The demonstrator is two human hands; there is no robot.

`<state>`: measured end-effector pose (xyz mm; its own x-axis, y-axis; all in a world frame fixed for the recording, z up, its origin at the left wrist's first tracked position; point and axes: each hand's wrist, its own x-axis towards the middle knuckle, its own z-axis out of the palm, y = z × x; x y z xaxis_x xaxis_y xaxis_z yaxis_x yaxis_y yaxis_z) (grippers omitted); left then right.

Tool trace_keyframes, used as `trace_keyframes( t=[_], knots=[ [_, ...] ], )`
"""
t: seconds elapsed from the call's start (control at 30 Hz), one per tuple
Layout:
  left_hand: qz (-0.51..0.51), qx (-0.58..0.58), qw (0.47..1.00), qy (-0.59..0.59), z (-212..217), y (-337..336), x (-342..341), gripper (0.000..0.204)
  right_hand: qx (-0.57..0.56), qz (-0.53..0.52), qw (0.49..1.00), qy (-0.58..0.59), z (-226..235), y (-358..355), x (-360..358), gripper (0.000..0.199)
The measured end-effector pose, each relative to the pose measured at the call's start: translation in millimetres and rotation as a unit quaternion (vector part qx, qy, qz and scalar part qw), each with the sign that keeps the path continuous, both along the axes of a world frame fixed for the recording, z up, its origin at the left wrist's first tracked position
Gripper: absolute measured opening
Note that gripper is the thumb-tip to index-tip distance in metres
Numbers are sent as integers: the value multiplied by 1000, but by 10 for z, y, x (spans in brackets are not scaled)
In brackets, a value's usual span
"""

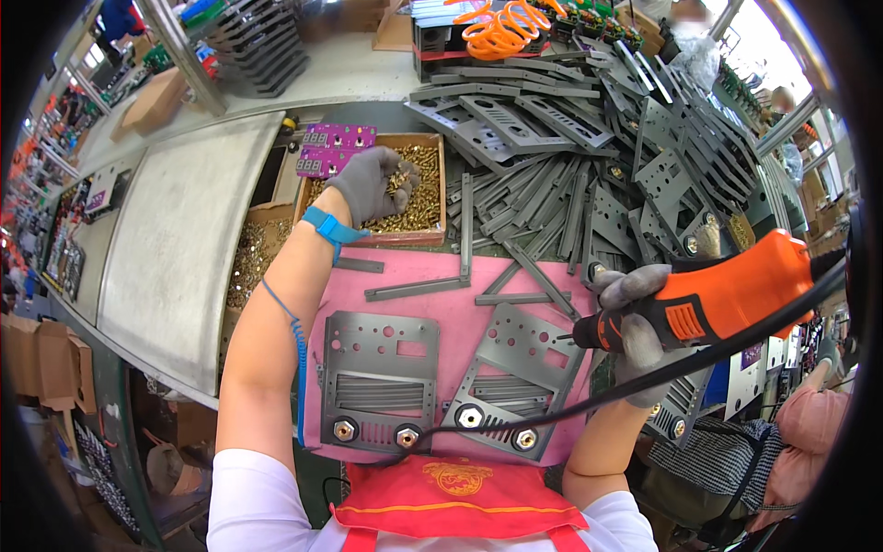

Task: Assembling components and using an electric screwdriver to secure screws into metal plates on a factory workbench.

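My left hand (379,187), in a grey glove and with a blue wrist strap (331,225), is over a wooden box (377,241) of small brass screws (425,189). Its fingers curl around a few of the screws. My right hand (639,317), also gloved, grips an orange and black electric screwdriver (736,285), its bit pointing left above the pink mat (460,317). On the mat in front of me lie two grey metal panels (382,327) (520,340), each with two hex nuts on round black bases along its near edge.
Loose grey metal strips (418,288) lie beyond the panels. A big heap of grey brackets (552,175) covers the far right. Two purple circuit boards (336,147) sit by the screw box. The screwdriver's black cable (589,402) crosses above the near panels. Another person's sleeve (814,428) shows at right.
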<state>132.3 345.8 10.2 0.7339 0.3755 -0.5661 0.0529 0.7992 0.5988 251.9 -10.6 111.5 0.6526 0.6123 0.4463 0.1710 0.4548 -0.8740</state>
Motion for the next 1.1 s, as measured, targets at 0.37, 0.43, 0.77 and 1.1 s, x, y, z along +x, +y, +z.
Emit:
trace_keyframes(
  t=[0.37, 0.43, 0.77, 1.1],
  knots=[
    [62, 208, 975, 49, -119, -69, -4, 12, 21, 292, 956, 21, 133, -241, 208, 46],
    [90, 133, 987, -26, -38, -150, -63, 14, 27, 278, 958, -64, 146, -250, 238, 57],
    [49, -281, 911, -298, 185, -1639, -811, 25, 26, 23, 995, -94, -193, -442, 94, 35],
    [-59, -200, 975, -79, 325, -2750, -879, 39, 203, 123, 970, 53, 210, -641, -225, 16]
  ],
)
